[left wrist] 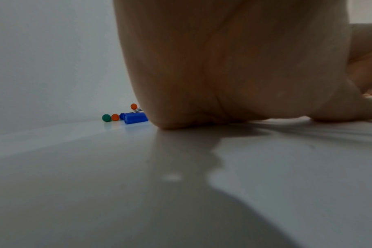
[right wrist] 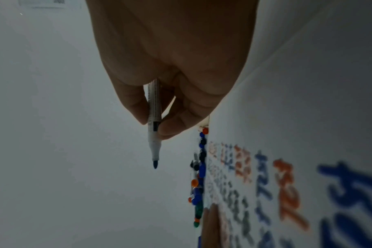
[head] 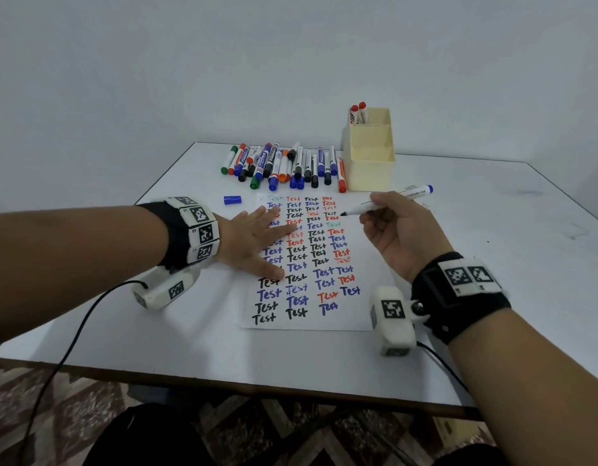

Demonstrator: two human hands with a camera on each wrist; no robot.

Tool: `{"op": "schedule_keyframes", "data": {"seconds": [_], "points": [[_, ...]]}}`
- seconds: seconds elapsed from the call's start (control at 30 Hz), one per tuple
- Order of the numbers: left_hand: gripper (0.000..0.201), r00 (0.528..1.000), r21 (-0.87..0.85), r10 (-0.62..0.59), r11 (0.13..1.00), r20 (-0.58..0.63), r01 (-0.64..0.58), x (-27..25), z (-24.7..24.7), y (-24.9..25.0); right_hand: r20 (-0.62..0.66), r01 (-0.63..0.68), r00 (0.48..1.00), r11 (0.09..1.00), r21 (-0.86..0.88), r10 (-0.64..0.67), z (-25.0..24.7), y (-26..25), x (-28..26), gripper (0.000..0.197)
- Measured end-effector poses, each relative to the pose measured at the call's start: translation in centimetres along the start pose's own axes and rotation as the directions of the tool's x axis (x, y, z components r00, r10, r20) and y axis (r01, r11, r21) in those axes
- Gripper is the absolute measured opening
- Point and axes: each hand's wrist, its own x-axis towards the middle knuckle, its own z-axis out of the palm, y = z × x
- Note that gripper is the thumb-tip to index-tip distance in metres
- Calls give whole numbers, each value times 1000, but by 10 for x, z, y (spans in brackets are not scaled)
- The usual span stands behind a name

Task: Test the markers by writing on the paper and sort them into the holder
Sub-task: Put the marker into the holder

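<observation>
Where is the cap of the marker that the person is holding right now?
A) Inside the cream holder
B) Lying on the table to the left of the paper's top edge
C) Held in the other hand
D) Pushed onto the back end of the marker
B: the loose blue cap lies on the table left of the paper, while the right hand holds the uncapped marker.

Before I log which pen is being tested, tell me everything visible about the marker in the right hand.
The white plastic whiteboard marker with a blue end plug is uncapped, its dark blue tip bare and pointing left, raised above the written-on white paper sheet. It lies nearly level, printed lettering along the barrel. The right hand pinches its front section between thumb and fingers. A loose blue plastic cap lies on the table.
</observation>
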Motion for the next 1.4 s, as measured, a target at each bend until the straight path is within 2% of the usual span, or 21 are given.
{"op": "schedule_keyframes", "data": {"seconds": [0.17, 0.3, 0.5, 0.57, 0.63, 0.7, 0.8, 0.93, 1.13, 1.27, 1.4], "points": [[112, 1000, -4, -3, 1000, -16, 3, -1, 0, 1, -40, 10, 999, 1000, 23, -9, -6, 14, 11, 4], [111, 1000, -35, -11, 999, -20, 10, 0, -3, -1, -21, 7, 1000, 999, 50, -6, -15, 18, 16, 6], [102, 987, -139, 48, 988, -152, -69, -1, -18, -16, -3, -27, 1000, 999, 43, 27, -15, 22, 17, 12], [95, 964, -167, -8, 985, -267, -38, -6, -23, -28, -4, -28, 1000, 996, 88, 29, -16, 20, 17, 15], [71, 901, -213, -115, 977, -418, 26, -6, -24, -50, -11, -27, 1000, 995, 98, 28, -17, 20, 17, 17], [56, 841, -290, -243, 951, -483, 109, -4, -25, -73, -16, -31, 999, 996, 89, 32, -16, 20, 17, 16], [49, 815, -359, -383, 904, -435, 233, 1, -22, -93, -12, -31, 999, 997, 70, 32, -15, 19, 17, 15], [42, 814, -403, -439, 871, -380, 282, 2, -17, -100, -3, -18, 1000, 998, 58, 18, -14, 20, 17, 15], [41, 826, -351, -415, 892, -382, 286, 3, -21, -88, -3, -14, 1000, 1000, 12, 14, -12, 19, 14, 14], [26, 848, -266, -356, 927, -393, 266, 7, -26, -75, -12, -33, 999, 999, 4, 33, -10, 18, 10, 13], [21, 839, -340, -288, 931, -462, 133, 10, -30, -61, 33, -36, 999, 999, 30, 35, -10, 17, 7, 15]]}}
